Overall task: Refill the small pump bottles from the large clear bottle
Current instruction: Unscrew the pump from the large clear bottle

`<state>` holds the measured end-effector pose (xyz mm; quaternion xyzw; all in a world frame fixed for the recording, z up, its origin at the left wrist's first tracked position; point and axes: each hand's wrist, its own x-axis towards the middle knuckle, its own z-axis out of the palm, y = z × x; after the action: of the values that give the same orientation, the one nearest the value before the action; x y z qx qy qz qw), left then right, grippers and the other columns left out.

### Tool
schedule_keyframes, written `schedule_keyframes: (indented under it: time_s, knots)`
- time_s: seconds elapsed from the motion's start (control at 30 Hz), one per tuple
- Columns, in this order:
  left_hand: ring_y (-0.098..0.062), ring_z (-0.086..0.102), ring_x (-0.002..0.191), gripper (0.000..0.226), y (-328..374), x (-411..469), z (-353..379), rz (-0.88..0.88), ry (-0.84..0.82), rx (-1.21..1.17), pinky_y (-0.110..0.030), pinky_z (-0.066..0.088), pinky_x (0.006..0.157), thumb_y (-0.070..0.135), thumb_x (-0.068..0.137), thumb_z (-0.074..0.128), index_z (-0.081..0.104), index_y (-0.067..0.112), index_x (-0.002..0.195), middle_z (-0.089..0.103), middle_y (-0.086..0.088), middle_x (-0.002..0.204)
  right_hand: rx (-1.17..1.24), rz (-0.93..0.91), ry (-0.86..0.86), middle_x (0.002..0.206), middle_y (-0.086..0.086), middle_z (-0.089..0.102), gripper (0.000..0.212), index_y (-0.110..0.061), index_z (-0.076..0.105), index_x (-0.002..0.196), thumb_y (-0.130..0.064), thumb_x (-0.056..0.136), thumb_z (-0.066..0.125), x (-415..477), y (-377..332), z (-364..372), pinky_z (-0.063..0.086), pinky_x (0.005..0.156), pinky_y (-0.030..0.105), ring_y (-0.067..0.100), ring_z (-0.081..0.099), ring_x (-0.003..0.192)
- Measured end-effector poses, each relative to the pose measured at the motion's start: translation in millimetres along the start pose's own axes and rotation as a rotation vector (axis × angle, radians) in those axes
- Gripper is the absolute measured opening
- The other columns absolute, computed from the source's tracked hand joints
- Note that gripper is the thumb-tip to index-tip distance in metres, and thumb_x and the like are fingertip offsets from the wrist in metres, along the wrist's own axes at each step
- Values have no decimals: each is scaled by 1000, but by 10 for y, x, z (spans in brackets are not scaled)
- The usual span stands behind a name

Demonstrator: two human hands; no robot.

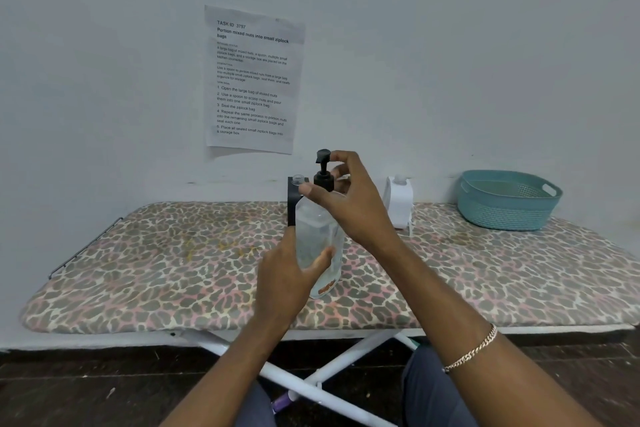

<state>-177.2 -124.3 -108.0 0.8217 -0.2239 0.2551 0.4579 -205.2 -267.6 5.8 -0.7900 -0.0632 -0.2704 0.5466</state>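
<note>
A clear pump bottle (317, 239) stands on the leopard-print board (173, 270), near its middle. My left hand (287, 274) grips its body from the left. My right hand (346, 198) pinches the black pump top (323, 170) at the bottle's neck, thumb on the collar and a finger at the pump head. Behind it stands a black bottle (292, 199) with an open clear neck, mostly hidden. A white bottle (398, 201) stands further right against the wall. I cannot tell which one is the large clear bottle.
A teal plastic basket (507, 199) sits at the board's back right. A printed sheet (252, 80) hangs on the wall above. White crossed legs (311, 374) of the board show below, between my knees.
</note>
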Motion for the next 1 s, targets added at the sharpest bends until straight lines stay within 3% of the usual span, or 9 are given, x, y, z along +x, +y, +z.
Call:
schedule_keyframes:
  time_s: [0.1,0.2,0.33,0.43,0.6,0.67,0.73,0.87,1.0]
  knots:
    - [-8,69,72,56,8,3,-4,0,-3,0,-41,59,64,74,88,61,61,26,116,71,9,87,-40,-7,60,100,-6,59,49,-28,53,112,-41,80,88,8,-7,47,47,72,14,-1,55,81]
    - [-8,68,68,54,17,0,-17,1,-1,-14,-41,58,61,73,88,61,61,25,113,71,9,82,-36,-1,77,102,-16,68,34,-24,58,109,-32,86,83,2,15,56,51,81,18,-1,64,90]
    - [-5,67,69,55,30,-2,-23,9,4,-7,-37,57,61,72,87,62,63,24,115,71,11,85,-10,-27,46,119,-9,74,31,-17,65,130,-22,99,66,-34,93,35,53,105,38,6,68,112]
    - [-3,68,73,55,33,1,-25,7,3,-9,-35,57,63,71,87,62,62,25,118,72,12,89,63,-31,-27,130,-4,72,43,-17,56,146,-16,104,57,-51,105,-6,50,111,35,8,65,124]
    - [-3,69,76,52,34,-5,-19,1,0,-6,-38,59,67,69,88,63,61,27,118,72,13,91,-7,-17,-32,124,-14,63,47,-35,56,134,-45,92,74,-12,-26,-36,54,89,23,2,67,104]
    - [-4,68,74,52,32,-4,-15,-2,-3,1,-39,58,65,70,88,62,61,26,116,71,13,89,-53,-6,8,111,-16,61,47,-36,55,122,-46,84,82,-6,-55,-5,47,72,6,-10,62,91]
    - [-5,67,71,54,24,-3,-13,-1,-4,8,-40,58,64,71,88,61,61,25,116,71,12,87,-54,-3,36,98,-17,63,44,-28,55,109,-41,81,86,4,-35,27,44,67,4,-12,59,79]
    - [-6,68,70,54,12,-2,-8,0,-3,15,-41,58,63,72,88,60,61,25,114,70,10,85,-6,12,61,97,-16,72,31,-20,64,109,-30,87,83,-3,3,48,56,85,20,-4,68,89]
    - [-5,66,69,55,25,-8,-15,5,3,5,-40,57,61,71,88,60,61,24,116,70,11,84,14,-9,25,117,-7,76,36,-15,67,134,-19,98,70,-29,58,4,53,107,41,8,70,113]
